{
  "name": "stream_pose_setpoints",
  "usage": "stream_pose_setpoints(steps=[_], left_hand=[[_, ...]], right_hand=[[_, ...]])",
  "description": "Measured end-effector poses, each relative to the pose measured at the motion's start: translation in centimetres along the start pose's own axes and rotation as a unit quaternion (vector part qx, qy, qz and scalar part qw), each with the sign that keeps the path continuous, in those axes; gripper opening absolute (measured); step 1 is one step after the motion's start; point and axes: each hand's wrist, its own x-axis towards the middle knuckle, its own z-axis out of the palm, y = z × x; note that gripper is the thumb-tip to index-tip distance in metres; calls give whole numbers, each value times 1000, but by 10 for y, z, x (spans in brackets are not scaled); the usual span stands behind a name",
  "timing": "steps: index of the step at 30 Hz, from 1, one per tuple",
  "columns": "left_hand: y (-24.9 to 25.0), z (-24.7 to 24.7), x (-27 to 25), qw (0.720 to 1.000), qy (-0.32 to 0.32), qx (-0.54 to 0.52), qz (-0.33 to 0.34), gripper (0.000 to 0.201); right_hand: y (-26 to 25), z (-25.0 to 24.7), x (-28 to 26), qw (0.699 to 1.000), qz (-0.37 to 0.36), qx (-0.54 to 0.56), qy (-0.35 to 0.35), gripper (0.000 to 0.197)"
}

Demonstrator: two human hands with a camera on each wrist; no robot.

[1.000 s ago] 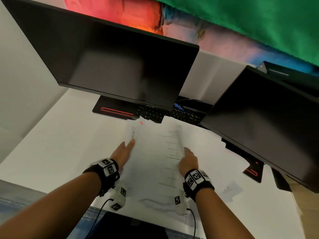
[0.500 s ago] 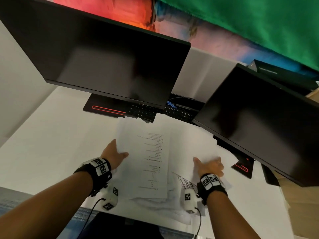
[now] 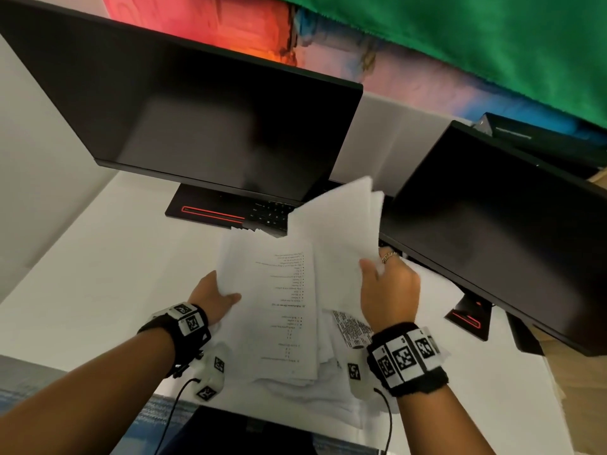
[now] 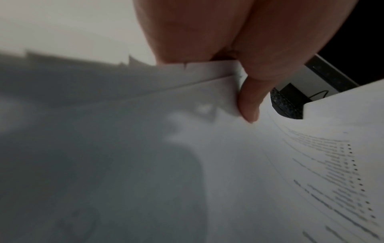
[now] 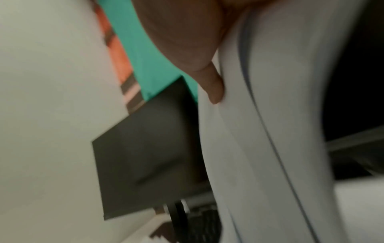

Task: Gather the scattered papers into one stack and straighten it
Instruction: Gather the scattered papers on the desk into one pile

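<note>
A loose pile of white printed papers (image 3: 279, 310) lies on the white desk (image 3: 98, 274) in front of me, its edges uneven. My left hand (image 3: 213, 295) holds the pile's left edge, thumb on top and fingers under several sheets (image 4: 218, 85). My right hand (image 3: 387, 284) grips a bunch of white sheets (image 3: 341, 224) lifted off the desk and tilted upright toward the monitors; the thumb presses their face (image 5: 239, 131). More sheets (image 3: 433, 290) lie under the right hand. A small printed slip (image 3: 351, 328) sits by my right wrist.
Two dark monitors (image 3: 197, 126) (image 3: 492, 224) hang over the desk's back. A black keyboard (image 3: 272, 215) lies under the left one, partly covered by paper. Monitor bases with red stripes (image 3: 210, 213) (image 3: 466, 318) stand left and right. A dark chair edge (image 3: 246, 431) is at the desk's front.
My right hand went from lying flat on the sheets at the right to gripping a bunch and lifting it upright. The left hand stays at the pile's left edge.
</note>
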Motion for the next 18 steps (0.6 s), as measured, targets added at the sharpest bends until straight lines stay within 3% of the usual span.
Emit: stream_pose_setpoints(steps=[2,3,6,9,11,13,14,15,17,18], left_hand=[[3,0,-2,1000,-6,-5,7,43],[4,0,-2,1000,-11,-8,12,41],[-4,4,3,999,-16,-29,5,35],[-13,5,12,986,-57,-152,-47,52],[-24,7,20,964,-68,-225,-122,90],[-19,7,20,944,-74,-277,-166,109],[-15,7,16,951,-81,-260,-148,102],[-10,6,13,968,-84,-207,-111,87],[-7,13,10,996,-44,-66,-43,62],[-7,17,10,999,-24,-28,-34,59]], right_hand=[[-25,-20,-1,992,-117,-3,38,11],[-35,-28,-4,985,-172,-3,18,8],[-41,-19,-29,942,-311,-48,-121,6],[-15,23,-64,874,-380,-131,-273,14],[-1,47,-80,845,-368,-168,-349,14],[11,61,-86,834,-329,-172,-407,29],[17,63,-85,846,-298,-164,-411,41],[23,63,-80,876,-253,-145,-385,49],[40,60,-57,947,-119,-128,-271,59],[50,58,-43,966,-65,-154,-197,64]])
